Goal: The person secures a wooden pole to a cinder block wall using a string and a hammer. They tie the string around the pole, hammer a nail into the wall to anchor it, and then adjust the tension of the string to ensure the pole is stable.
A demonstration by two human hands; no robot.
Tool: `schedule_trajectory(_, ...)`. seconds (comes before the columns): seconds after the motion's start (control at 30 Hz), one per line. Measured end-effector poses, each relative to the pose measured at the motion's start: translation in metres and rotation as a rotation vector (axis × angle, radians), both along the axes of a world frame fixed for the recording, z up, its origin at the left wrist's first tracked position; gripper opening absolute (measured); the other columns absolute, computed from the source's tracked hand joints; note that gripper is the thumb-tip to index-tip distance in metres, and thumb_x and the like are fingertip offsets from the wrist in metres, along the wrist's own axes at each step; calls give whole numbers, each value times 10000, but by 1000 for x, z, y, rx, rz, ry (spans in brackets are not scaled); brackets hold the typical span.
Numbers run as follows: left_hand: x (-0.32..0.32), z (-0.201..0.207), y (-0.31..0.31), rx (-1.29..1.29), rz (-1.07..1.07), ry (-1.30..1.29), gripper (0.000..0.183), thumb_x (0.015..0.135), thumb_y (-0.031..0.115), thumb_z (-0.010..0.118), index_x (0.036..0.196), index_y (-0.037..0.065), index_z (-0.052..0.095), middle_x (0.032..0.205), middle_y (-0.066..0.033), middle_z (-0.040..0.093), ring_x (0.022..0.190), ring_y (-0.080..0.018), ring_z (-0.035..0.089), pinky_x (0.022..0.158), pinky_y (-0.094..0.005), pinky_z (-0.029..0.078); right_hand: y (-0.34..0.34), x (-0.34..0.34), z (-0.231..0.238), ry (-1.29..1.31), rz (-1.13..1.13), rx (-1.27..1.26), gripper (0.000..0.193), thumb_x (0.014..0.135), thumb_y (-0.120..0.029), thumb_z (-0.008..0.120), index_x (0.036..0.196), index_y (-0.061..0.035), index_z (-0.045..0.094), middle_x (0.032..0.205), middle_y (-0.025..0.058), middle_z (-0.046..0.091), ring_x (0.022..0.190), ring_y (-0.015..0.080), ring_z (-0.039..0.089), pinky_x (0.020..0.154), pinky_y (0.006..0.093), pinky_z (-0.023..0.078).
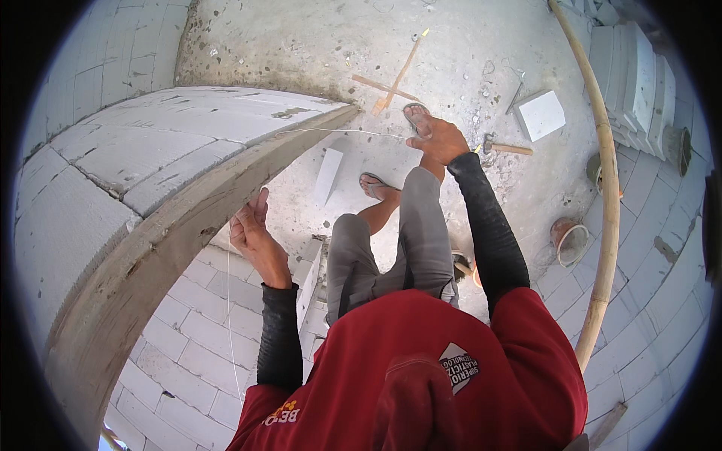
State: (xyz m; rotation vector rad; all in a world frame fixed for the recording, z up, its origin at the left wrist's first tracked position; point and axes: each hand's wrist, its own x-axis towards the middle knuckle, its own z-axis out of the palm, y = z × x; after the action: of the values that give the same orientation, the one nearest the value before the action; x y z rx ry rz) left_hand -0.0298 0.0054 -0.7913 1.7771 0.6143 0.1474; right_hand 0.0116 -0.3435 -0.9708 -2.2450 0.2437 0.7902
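Note:
A thin white string (353, 131) runs from the edge of a white block wall (180, 124) across to my right hand (440, 140), whose fingers are closed on it. Along that wall edge lies a long grey-brown timber board (113, 301). My left hand (259, 240) is raised beside the board, fingers pressed together with their tips close to its lower edge. From there a length of the string hangs down past my left forearm. What the left fingertips pinch is partly hidden, but the string appears to start at them.
A bamboo pole (604, 165) curves down the right side. On the floor lie a hammer (511, 149), crossed wood strips (398, 75) and white blocks (539, 115), (329, 177). A bucket (568, 239) stands by the right wall, below stacked blocks (635, 75).

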Motion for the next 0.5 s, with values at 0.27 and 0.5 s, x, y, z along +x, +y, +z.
schedule_trajectory(0.27,6,28,-19,-134,220,4,341,1071,153,466,1175,-125,633,1108,-173,703,995,-251,715,934,-342,540,-71,174,229,122,66,500,384,962,-481,680,940,-101,735,588,-66,475,511,51,408,468,260,328)
schedule_trajectory(0.5,22,12,-41,166,336,-108,417,1048,272,506,953,-73,720,789,-176,711,724,-264,691,682,-389,486,-31,265,333,102,-264,1145,280,1057,-416,582,911,-179,547,621,-109,265,471,38,210,413,231,185)
